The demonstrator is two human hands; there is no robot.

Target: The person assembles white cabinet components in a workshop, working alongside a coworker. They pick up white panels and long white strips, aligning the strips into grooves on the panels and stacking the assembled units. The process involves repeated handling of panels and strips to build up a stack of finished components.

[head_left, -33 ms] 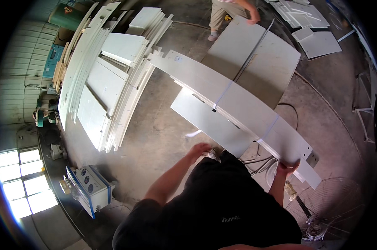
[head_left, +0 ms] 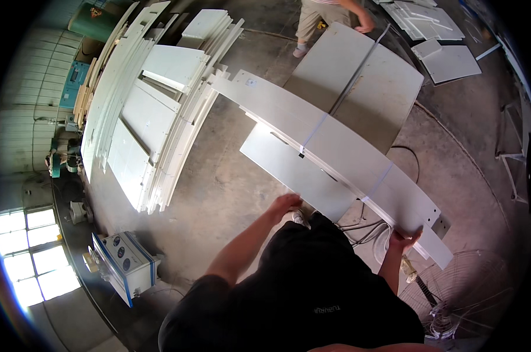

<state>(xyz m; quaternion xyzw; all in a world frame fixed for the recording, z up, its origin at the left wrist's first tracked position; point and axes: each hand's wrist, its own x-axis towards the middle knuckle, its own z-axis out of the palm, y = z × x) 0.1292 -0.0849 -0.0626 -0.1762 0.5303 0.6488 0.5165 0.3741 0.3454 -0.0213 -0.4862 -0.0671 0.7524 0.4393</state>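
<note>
The head view shows the person's right hand (head_left: 404,239) curled up from below around the near end of a long white panel bundle (head_left: 336,146), fingers wrapped on its edge just short of the small holes at that end. The bundle runs away from those fingers toward the upper left, strapped at two places, its far end reaching the stacked white boards (head_left: 154,117) on the concrete floor (head_left: 230,193). The left hand (head_left: 284,203) is bent over, fingers half closed, at the near edge of a separate flat white sheet (head_left: 295,170) lying under the bundle; whether it grips that sheet or only rests on it cannot be told. Beyond both hands a second person (head_left: 330,17) stands at a large panel (head_left: 359,82). By the look of it, the step in hand is lifting or carrying the bundle by one end. The next move would call for the left hand to get a firm hold so the long load does not sag or swing.
</note>
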